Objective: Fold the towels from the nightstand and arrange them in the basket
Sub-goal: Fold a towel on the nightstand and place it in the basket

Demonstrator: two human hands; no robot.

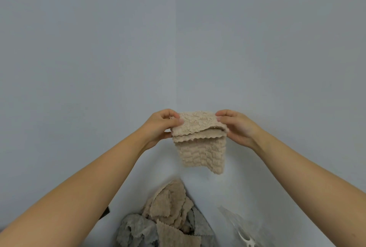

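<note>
I hold a small beige towel up in the air in front of the wall corner. It is folded over at the top, with a scalloped edge across its middle and the lower part hanging down. My left hand pinches its upper left corner. My right hand pinches its upper right corner. Below, at the bottom centre, lies a loose pile of beige towels and grey towels. The nightstand top under the pile is hidden, and no basket is in view.
Pale grey walls meet in a corner straight ahead. A clear plastic item with a white part lies at the bottom right of the pile. A small dark object shows beside my left forearm.
</note>
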